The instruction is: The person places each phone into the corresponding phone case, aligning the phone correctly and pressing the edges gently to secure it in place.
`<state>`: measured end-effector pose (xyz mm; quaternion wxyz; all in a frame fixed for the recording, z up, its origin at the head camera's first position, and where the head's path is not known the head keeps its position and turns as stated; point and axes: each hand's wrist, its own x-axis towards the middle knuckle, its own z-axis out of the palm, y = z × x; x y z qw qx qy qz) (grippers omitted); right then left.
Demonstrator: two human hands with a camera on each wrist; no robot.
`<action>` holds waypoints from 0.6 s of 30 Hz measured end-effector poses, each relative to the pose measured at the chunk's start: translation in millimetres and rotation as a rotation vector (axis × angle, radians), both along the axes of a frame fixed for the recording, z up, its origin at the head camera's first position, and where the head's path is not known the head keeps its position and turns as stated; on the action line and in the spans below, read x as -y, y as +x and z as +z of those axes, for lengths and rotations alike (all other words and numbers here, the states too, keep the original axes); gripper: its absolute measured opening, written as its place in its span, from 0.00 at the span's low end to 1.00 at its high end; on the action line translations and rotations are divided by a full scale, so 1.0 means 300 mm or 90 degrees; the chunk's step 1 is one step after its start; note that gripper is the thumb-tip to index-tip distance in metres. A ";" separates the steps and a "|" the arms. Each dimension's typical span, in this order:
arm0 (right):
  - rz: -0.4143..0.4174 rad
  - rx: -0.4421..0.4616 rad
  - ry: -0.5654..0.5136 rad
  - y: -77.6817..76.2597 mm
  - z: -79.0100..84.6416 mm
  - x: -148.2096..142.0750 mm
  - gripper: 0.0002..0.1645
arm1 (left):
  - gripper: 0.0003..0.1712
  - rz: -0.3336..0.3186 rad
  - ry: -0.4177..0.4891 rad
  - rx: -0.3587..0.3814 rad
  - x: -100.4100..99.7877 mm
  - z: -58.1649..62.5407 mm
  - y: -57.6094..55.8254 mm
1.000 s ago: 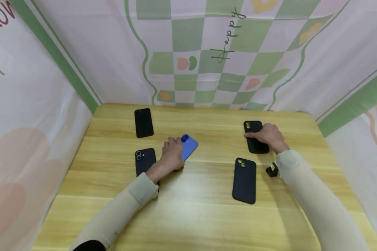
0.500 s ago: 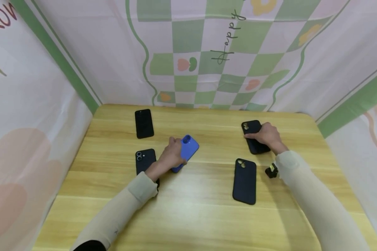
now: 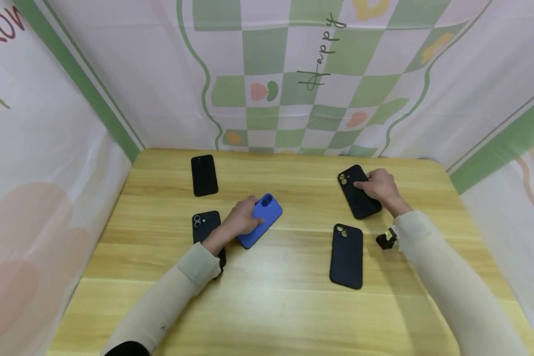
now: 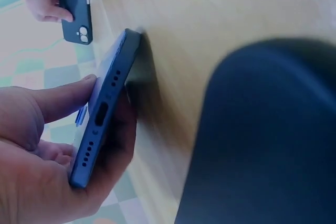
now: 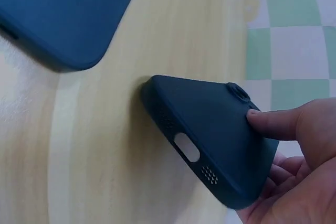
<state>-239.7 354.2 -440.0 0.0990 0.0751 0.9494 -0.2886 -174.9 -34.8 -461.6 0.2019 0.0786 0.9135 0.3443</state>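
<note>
My left hand (image 3: 239,218) grips a blue phone (image 3: 269,212) along its sides, thumb on the back and fingers beneath. In the left wrist view the phone (image 4: 100,116) is tilted, its port end toward the camera and lifted off the wood. My right hand (image 3: 380,187) pinches a black phone case (image 3: 358,200), thumb on its back near the camera opening. Seen in the right wrist view, that case (image 5: 205,124) is tilted, with the port cutout and speaker holes showing. Its fingers curl under the far edge, partly hidden.
A second black phone case (image 3: 346,257) lies nearest the right hand. Under the left wrist is a dark phone or cased phone (image 3: 205,225); a black phone (image 3: 203,175) lies face up at the back left. A patterned curtain (image 3: 267,44) rises behind the wooden table (image 3: 276,306).
The left hand has taken the blue phone up, and its thumb now lies on the back. The right hand has raised and turned the black case slightly left.
</note>
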 end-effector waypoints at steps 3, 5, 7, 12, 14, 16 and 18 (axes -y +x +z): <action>-0.005 0.015 -0.059 0.001 0.022 0.006 0.29 | 0.33 0.016 0.014 0.008 0.006 0.004 0.007; -0.009 0.023 -0.090 0.002 0.039 0.016 0.26 | 0.32 0.027 0.036 0.002 0.015 0.006 0.011; -0.018 0.032 -0.119 0.006 0.060 0.033 0.25 | 0.29 0.040 0.066 0.000 0.025 0.002 0.013; -0.017 0.046 -0.184 0.022 0.106 0.083 0.27 | 0.28 0.097 0.176 0.043 0.053 -0.015 0.017; -0.007 0.044 -0.201 0.031 0.121 0.104 0.27 | 0.28 0.116 0.212 0.063 0.061 -0.020 0.017; 0.004 0.038 -0.208 0.041 0.134 0.126 0.27 | 0.28 0.125 0.236 0.075 0.065 -0.022 0.017; 0.012 0.031 -0.212 0.051 0.148 0.151 0.26 | 0.28 0.133 0.260 0.088 0.065 -0.023 0.017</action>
